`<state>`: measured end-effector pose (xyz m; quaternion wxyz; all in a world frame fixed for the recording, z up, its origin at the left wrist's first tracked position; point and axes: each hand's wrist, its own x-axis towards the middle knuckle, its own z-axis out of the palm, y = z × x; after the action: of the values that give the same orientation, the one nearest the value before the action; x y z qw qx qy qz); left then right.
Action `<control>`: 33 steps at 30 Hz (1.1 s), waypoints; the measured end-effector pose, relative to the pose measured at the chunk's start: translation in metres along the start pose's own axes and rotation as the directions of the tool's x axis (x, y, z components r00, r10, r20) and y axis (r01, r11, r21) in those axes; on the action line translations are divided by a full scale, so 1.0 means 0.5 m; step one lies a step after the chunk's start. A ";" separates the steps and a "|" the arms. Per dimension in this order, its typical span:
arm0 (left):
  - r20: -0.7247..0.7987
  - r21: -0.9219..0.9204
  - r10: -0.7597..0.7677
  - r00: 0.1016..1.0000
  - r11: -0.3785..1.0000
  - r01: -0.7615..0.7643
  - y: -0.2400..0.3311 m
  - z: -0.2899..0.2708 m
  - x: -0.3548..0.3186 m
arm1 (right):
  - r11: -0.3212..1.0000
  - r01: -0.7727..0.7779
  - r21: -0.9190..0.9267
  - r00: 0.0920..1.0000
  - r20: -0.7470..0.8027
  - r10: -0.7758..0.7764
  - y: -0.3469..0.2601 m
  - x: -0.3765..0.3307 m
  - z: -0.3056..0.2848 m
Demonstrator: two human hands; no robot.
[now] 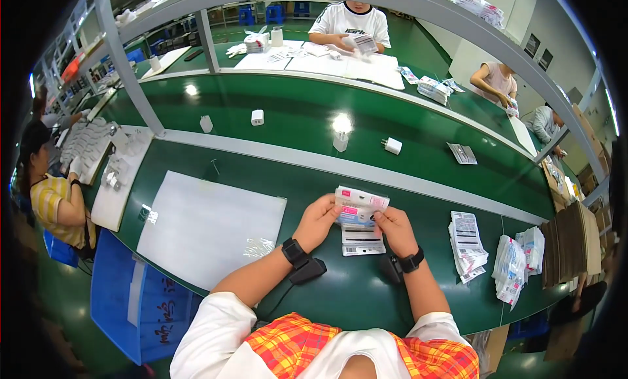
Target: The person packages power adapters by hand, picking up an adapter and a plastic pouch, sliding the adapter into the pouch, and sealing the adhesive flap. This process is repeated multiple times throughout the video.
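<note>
In front of me, my left hand (317, 221) and my right hand (398, 231) hold a small flat packaging pouch (358, 212), printed white, pink and blue, between them. The left fingers pinch its left edge; the right fingers grip its lower right side. What the pouch contains, if anything, I cannot make out. Beneath it on the green table, a second pouch (364, 246) lies with its text-printed side up, partly covered by the held one. Each wrist wears a black strap with a dark device attached.
Right of my hands lie a fanned stack of pouches (467, 245) and bundled pouches (510, 268), beside stacked cardboard (570, 241). A white mat (209, 222) covers the left. Beyond the grey rail, white charger plugs (392, 145) and one pouch (462, 153) sit on the green belt. Other people work around.
</note>
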<state>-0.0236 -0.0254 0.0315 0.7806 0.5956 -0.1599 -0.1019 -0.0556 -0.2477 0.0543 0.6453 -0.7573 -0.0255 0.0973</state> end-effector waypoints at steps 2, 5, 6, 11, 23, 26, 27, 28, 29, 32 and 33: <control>0.001 -0.110 0.027 1.000 0.994 -0.026 -0.008 0.006 0.005 | 0.994 0.107 -0.011 0.994 0.030 -0.106 0.021 0.010 -0.016; 0.250 0.748 0.058 0.966 0.622 -0.231 -0.015 -0.045 0.011 | 0.903 0.365 -0.229 0.928 0.168 -0.332 0.022 0.012 -0.036; 0.254 0.742 0.060 0.965 0.628 -0.234 -0.016 -0.047 0.007 | 0.731 0.552 -0.401 0.832 0.322 -0.452 0.021 0.008 -0.049; 0.505 0.812 -0.018 0.863 0.348 -0.468 0.000 -0.024 -0.029 | 0.453 0.638 -0.623 0.770 0.528 -0.359 -0.064 -0.049 0.009; 0.490 0.847 0.025 0.872 0.224 -0.482 -0.010 0.000 -0.047 | 0.497 0.437 -0.750 0.899 0.349 -0.264 -0.011 -0.058 0.077; 0.485 0.847 0.014 0.874 0.242 -0.474 -0.010 -0.002 -0.044 | 0.438 0.487 -0.756 0.871 0.386 -0.303 0.001 -0.047 0.083; 0.480 0.849 0.020 0.877 0.242 -0.470 -0.013 -0.001 -0.038 | 0.408 0.510 -0.757 0.857 0.404 -0.321 0.003 -0.048 0.081; 0.472 0.853 0.022 0.881 0.240 -0.463 -0.014 -0.002 -0.037 | 0.417 0.500 -0.759 0.863 0.395 -0.315 -0.005 -0.052 0.077; 0.467 0.856 0.023 0.884 0.240 -0.459 -0.016 0.001 -0.038 | 0.400 0.529 -0.748 0.849 0.467 -0.249 -0.018 -0.058 0.064; 0.480 0.834 0.014 0.877 0.303 -0.462 -0.018 0.001 -0.041 | 0.460 0.556 -0.692 0.819 0.549 -0.165 -0.068 -0.115 0.005; 0.468 0.832 0.014 0.884 0.329 -0.446 -0.017 -0.009 -0.044 | 0.538 0.530 -0.656 0.837 0.507 -0.207 -0.095 -0.152 -0.034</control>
<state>-0.0423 -0.0157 0.0194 0.2681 0.8667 -0.4207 0.0075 -0.1228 -0.2689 0.1119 0.2432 -0.9023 -0.3477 0.0758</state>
